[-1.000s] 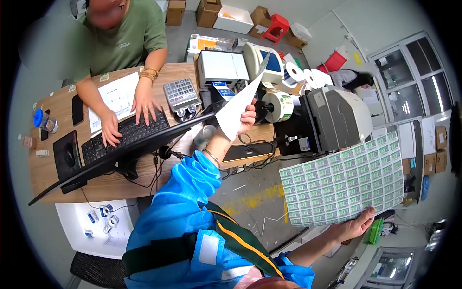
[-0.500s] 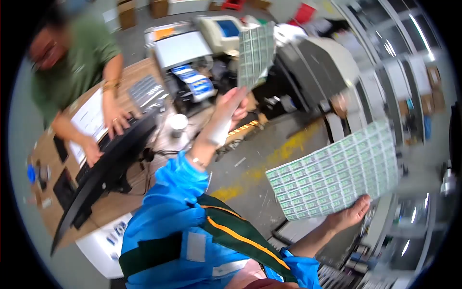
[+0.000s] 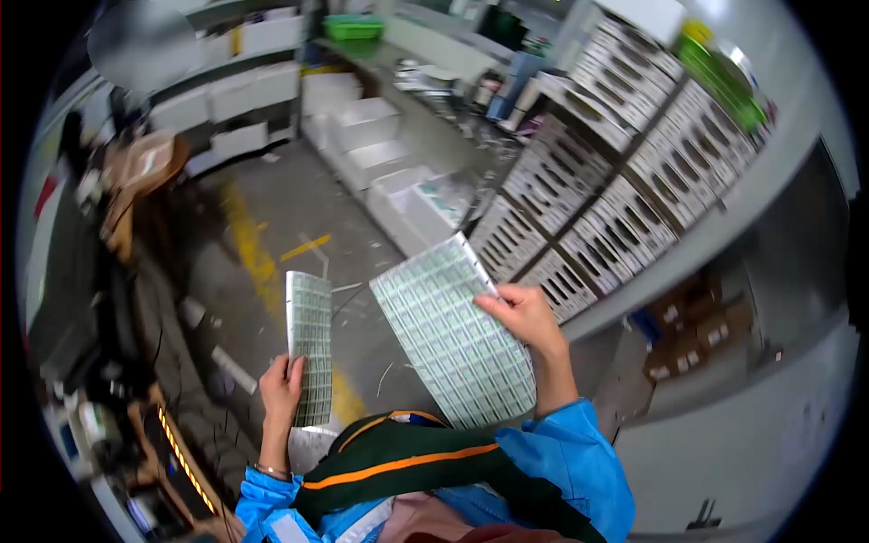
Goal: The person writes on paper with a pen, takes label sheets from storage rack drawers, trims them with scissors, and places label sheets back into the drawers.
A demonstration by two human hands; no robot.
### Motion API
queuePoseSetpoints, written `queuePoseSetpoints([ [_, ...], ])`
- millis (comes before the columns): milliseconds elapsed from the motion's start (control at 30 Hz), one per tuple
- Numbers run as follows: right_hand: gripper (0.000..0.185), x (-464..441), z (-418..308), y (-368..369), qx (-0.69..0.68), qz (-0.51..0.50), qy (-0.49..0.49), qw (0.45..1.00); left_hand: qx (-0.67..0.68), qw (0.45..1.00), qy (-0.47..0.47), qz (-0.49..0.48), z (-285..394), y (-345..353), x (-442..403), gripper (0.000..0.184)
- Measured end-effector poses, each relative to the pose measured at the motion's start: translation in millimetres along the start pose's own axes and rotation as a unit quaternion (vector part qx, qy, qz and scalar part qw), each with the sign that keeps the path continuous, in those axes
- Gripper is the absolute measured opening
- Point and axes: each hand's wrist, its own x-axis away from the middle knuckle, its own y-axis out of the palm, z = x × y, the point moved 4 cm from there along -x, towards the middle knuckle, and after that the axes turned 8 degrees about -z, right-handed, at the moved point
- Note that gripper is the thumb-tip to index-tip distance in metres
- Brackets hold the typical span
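Observation:
My left hand (image 3: 281, 391) grips a sheet of small green-and-white printed labels (image 3: 311, 344) by its left edge, thumb on its face. This sheet is turned so it looks narrow. My right hand (image 3: 529, 317) pinches a second sheet of the same print (image 3: 453, 335) at its upper right edge. That one faces me more fully and hangs at a slant in front of my torso. The two sheets are apart from each other. Print details are too small to read.
At the right stands a rack of white file boxes (image 3: 625, 226), with a green basket (image 3: 720, 86) on top. White bins (image 3: 371, 127) line the bench ahead. Cardboard boxes (image 3: 697, 335) sit low at the right. A floor with yellow markings (image 3: 253, 253) runs between equipment.
My view has swung away from the desk and the seated co-worker toward the racks. Both hands have come in nearer my body, each still holding its sheet.

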Motion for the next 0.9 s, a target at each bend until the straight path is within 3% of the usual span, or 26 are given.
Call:
queuePoseSetpoints([
  [100, 0.023, 9.8, 54.6, 19.6, 0.056, 0.049, 0.034, 0.997, 0.023, 0.999, 0.018, -0.041, -38.6, 39.9, -46.5, 0.017],
  [200, 0.020, 21.2, 47.9, 53.1, 0.102, 0.111, 0.073, 0.986, -0.012, 0.994, 0.078, -0.072, -105.7, 68.9, -68.8, 0.018],
  [233, 0.020, 23.4, 54.1, 61.9, 0.130, 0.149, 0.060, 0.978, -0.001, 0.993, 0.084, -0.086, -122.4, 70.4, -73.6, 0.018],
  [300, 0.016, 20.4, 45.0, 43.1, 0.110, 0.325, 0.016, 0.939, -0.001, 0.989, 0.090, -0.118, -134.3, 74.6, -98.2, 0.018],
  [333, 0.014, 19.7, 29.3, 19.4, 0.194, 0.447, -0.009, 0.873, -0.011, 0.987, 0.087, -0.138, -133.5, 72.0, -113.7, 0.019],
  [367, 0.012, 6.4, 18.3, -55.7, 0.217, 0.608, -0.056, 0.762, -0.025, 0.984, 0.089, -0.149, -82.4, 84.3, -150.5, 0.019],
  [400, 0.015, 7.1, 7.8, -93.3, 0.240, 0.699, -0.097, 0.666, -0.024, 0.983, 0.092, -0.155, -68.3, 91.7, -168.2, 0.019],
  [433, 0.020, -7.4, -26.1, -110.7, 0.161, 0.789, -0.201, 0.558, -0.019, 0.983, 0.093, -0.159, -61.7, 97.2, -180.9, 0.019],
  [467, 0.018, -20.7, -52.9, -127.7, 0.074, 0.782, -0.317, 0.531, -0.019, 0.982, 0.114, -0.152, -64.6, 102.8, -194.1, 0.019],
  [533, 0.012, -54.4, -55.8, -204.1, 0.111, 0.700, -0.500, 0.497, 0.017, 0.986, 0.096, -0.137, -20.5, 135.3, -226.0, 0.019],
  [567, 0.008, -76.3, -39.0, -237.3, 0.252, 0.675, -0.472, 0.507, 0.038, 0.987, 0.088, -0.127, -5.1, 159.4, -243.4, 0.019],
  [633, 0.013, -140.9, -11.7, -266.4, 0.194, 0.641, -0.396, 0.628, 0.076, 0.989, 0.066, -0.111, -6.7, 177.7, -278.1, 0.019],
  [667, 0.011, -173.4, 15.7, -282.7, 0.046, 0.540, -0.438, 0.718, 0.093, 0.988, 0.059, -0.105, -7.3, 183.3, -301.2, 0.019],
  [700, 0.012, -196.5, 24.0, -278.8, 0.197, 0.565, -0.330, 0.730, 0.085, 0.988, 0.072, -0.102, -6.4, 185.8, -327.7, 0.019],
  [733, 0.013, -218.3, 63.2, -296.1, 0.211, 0.528, -0.206, 0.796, 0.080, 0.989, 0.080, -0.099, -6.8, 189.4, -352.9, 0.019],
  [767, 0.016, -239.5, 72.6, -291.6, 0.289, 0.494, -0.091, 0.815, 0.078, 0.989, 0.085, -0.093, 0.2, 214.7, -378.1, 0.019],
  [833, 0.016, -264.6, 91.8, -288.3, 0.165, 0.338, -0.075, 0.923, 0.114, 0.987, 0.035, -0.107, 8.2, 212.5, -424.7, 0.019],
  [900, 0.017, -272.4, 96.7, -287.7, 0.141, 0.323, -0.027, 0.935, 0.182, 0.977, 0.025, -0.109, -1.3, 219.9, -465.6, 0.021],
])
